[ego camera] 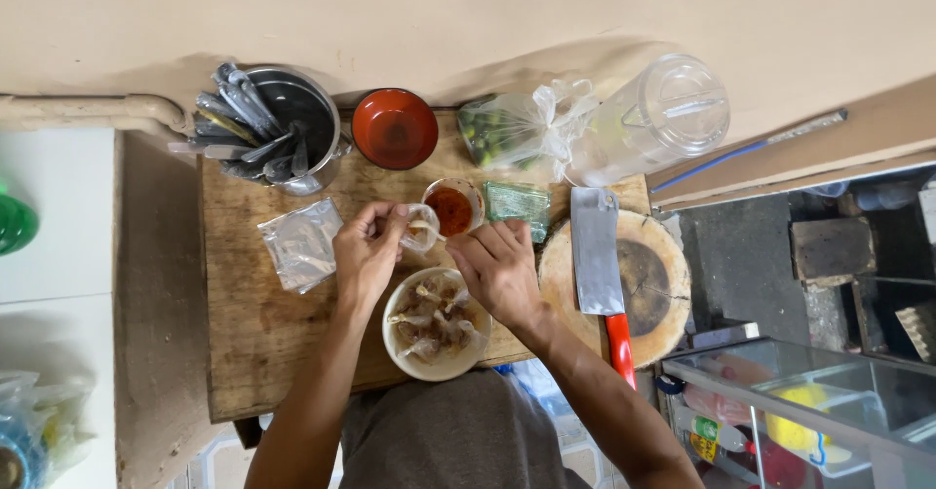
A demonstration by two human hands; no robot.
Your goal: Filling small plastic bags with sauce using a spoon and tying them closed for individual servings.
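Head view, looking down. Closest to the person: a white bowl (pixel 435 325) w/ small tied bags of food in it, sitting at the near edge of a wooden board table (pixel 255 333). Both hands are just above the bowl. Left hand (pixel 366 252) is curled, fingers pinched on a little clear plastic bag (pixel 422 228). Right hand (pixel 500 270) is also curled, fingertips at the same bag from the other side; can't tell if it grips the bag or just touches it. So the bag is held up between the 2 hands, over the gap btw the bowl and a small cup of red sauce (pixel 452 207).

Left of the hands lies a flat stack of clear bags (pixel 301 243). Right of them, a round wood chopping block (pixel 645 282) w/ a big cleaver (pixel 597 252) on top, red handle pointing toward the person. Next to the sauce cup, a small green packet (pixel 519 204).

Farther back by the wall: a metal pot (pixel 300 123) full of spoons & tools, a red bowl (pixel 394 128), a bag of small green fruit (pixel 502 130), and a clear plastic jar (pixel 655 118) lying on its side.
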